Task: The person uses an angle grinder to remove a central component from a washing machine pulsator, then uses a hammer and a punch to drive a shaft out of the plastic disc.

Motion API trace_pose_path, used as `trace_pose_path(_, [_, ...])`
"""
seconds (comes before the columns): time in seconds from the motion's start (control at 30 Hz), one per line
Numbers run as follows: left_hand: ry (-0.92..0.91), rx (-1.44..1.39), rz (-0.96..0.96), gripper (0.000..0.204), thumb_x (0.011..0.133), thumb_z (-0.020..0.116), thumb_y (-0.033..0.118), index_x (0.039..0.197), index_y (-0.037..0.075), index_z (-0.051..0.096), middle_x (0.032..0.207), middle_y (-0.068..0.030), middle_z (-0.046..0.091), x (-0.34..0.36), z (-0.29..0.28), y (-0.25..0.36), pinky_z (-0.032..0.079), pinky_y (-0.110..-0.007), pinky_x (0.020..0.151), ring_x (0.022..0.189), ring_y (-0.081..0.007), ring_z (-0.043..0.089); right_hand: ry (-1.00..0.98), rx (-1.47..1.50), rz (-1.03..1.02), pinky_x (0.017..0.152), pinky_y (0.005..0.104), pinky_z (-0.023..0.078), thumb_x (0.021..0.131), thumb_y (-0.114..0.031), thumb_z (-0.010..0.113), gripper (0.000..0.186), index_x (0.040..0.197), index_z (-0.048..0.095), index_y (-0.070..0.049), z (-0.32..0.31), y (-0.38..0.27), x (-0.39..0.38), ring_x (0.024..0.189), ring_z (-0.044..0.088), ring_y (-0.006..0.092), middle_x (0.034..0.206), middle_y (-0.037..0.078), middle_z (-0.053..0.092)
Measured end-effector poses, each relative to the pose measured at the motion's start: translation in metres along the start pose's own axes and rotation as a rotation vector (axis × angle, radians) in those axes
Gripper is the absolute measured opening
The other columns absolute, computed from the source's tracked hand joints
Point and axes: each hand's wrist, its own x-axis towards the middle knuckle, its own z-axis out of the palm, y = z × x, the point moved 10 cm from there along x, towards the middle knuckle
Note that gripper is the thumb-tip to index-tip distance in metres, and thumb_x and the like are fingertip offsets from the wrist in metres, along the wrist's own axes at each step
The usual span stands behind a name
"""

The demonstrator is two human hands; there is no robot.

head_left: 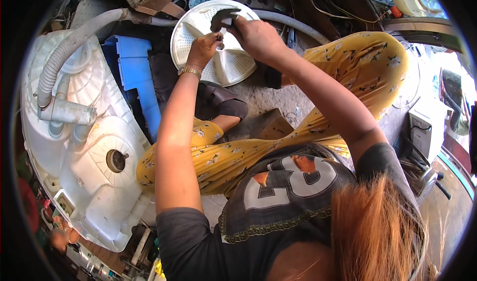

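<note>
A round white washing-machine pulsator (236, 61), ribbed and dotted with small holes, stands tilted beyond my feet. My left hand (201, 51), with a gold-coloured band at its wrist, is closed near the pulsator's centre. Its fingertips pinch at a small dark thing that I cannot make out. Above and to the right of it, my right hand (259, 38) is closed on a dark curved piece (218, 19), which lies over the upper part of the disc. Part of that piece is hidden by the fingers, and its kind does not show.
A large white plastic washing-machine base (107, 196) with a grey corrugated hose (67, 49) fills the left side. Between it and my legs stands a blue plastic panel (134, 62). Pliers (291, 37) lie right of the pulsator. A white boxy unit (422, 132) sits far right.
</note>
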Motion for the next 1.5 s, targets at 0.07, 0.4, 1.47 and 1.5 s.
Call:
trace_pose_path(0.07, [-0.013, 0.126, 0.022, 0.01, 0.087, 0.065, 0.008, 0.096, 0.009, 0.061, 0.09, -0.0113, 0.07, -0.002, 0.002, -0.003, 0.054, -0.043, 0.069, 0.082, -0.0341, 0.068, -0.096, -0.033, 0.052, 0.071, 0.0523, 0.052, 0.098, -0.034, 0.052, 0.031, 0.107, 0.057, -0.004, 0.015, 0.003, 0.004, 0.08, 0.067, 0.0425, 0.083, 0.023, 0.069])
trace_pose_path(0.4, [0.088, -0.008, 0.028, 0.01, 0.088, 0.062, 0.005, 0.098, 0.009, 0.062, 0.089, -0.0108, 0.071, 0.001, -0.009, 0.011, 0.055, -0.04, 0.07, 0.082, -0.0318, 0.069, 0.519, 0.101, -0.478, 0.056, 0.0421, 0.05, 0.094, -0.011, 0.056, 0.011, 0.094, 0.063, -0.002, -0.101, -0.079, -0.008, 0.067, 0.065, 0.0359, 0.076, 0.018, 0.066])
trace_pose_path(1.47, [-0.099, 0.016, -0.015, 0.014, 0.087, 0.064, 0.005, 0.1, 0.008, 0.061, 0.092, -0.0119, 0.069, 0.011, 0.005, 0.009, 0.054, -0.042, 0.072, 0.086, -0.0329, 0.068, 0.063, 0.309, 0.165, 0.069, 0.0507, 0.046, 0.099, -0.034, 0.056, 0.032, 0.105, 0.06, -0.003, -0.033, 0.05, -0.015, 0.077, 0.06, 0.0455, 0.075, 0.024, 0.063])
trace_pose_path(1.5, [-0.102, 0.014, -0.018, 0.014, 0.087, 0.064, 0.005, 0.1, 0.008, 0.06, 0.092, -0.0117, 0.069, 0.011, 0.005, 0.009, 0.054, -0.042, 0.072, 0.085, -0.0326, 0.068, 0.063, 0.309, 0.166, 0.069, 0.0507, 0.046, 0.099, -0.034, 0.056, 0.032, 0.105, 0.06, -0.003, -0.032, 0.05, -0.014, 0.077, 0.06, 0.0455, 0.075, 0.024, 0.063])
